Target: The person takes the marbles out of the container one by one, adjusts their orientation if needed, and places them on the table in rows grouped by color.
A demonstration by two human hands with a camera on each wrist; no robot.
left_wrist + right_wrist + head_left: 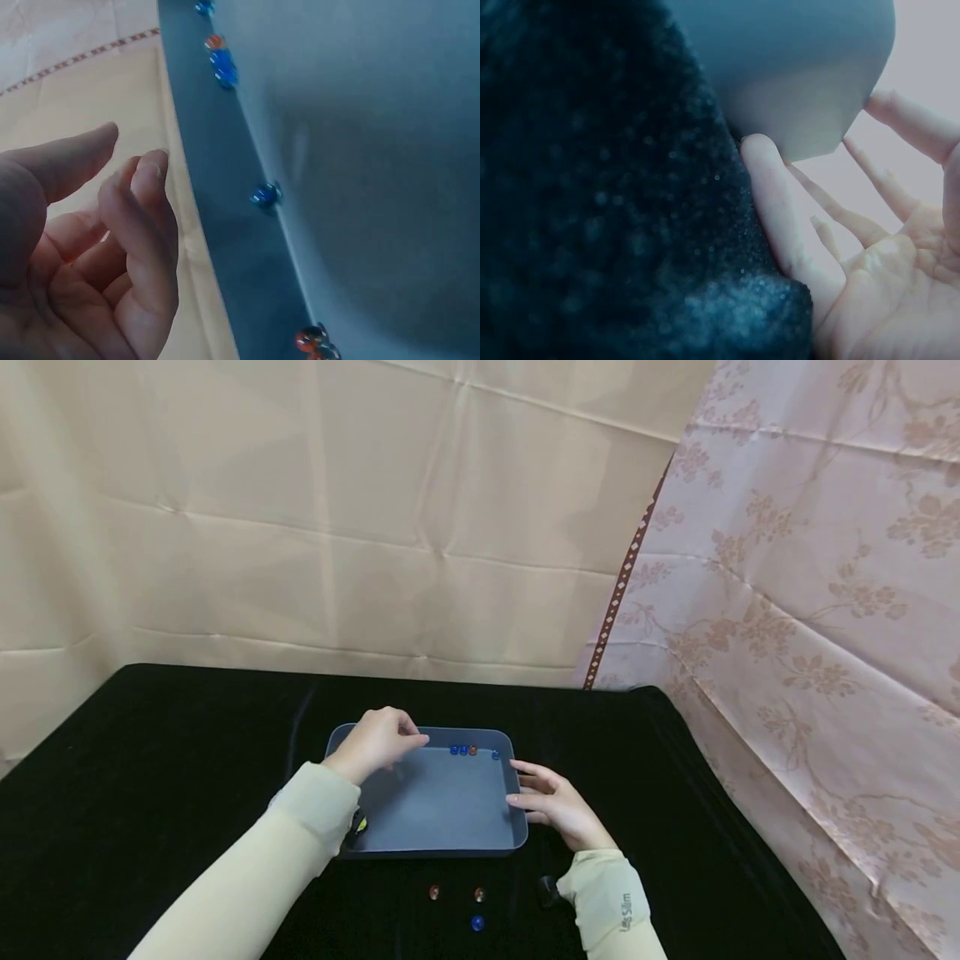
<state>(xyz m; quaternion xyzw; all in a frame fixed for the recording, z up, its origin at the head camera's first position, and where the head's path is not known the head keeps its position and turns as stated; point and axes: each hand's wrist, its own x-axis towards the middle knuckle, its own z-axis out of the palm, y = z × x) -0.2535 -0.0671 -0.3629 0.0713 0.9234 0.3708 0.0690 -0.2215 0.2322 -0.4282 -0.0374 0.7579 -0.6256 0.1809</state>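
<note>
Blue or reddish, probably best to set each glass marble [463, 750] down softly by the far wall of the blue-grey tray [442, 810], without tilting it. Left hand [378, 741] above the tray's far left, loosely curled, thumb apart, holding nothing visible; right hand [555, 806], fingers spread, touching the right wall. Inside, along the far wall: two blues and a reddish side by side, one blue near the far right corner, another blue [264, 196] and some reddish glass [306, 340] farther left, count unclear. Off the near edge, on the black table [225, 735]: two reddish marbles [479, 895], one blue.
</note>
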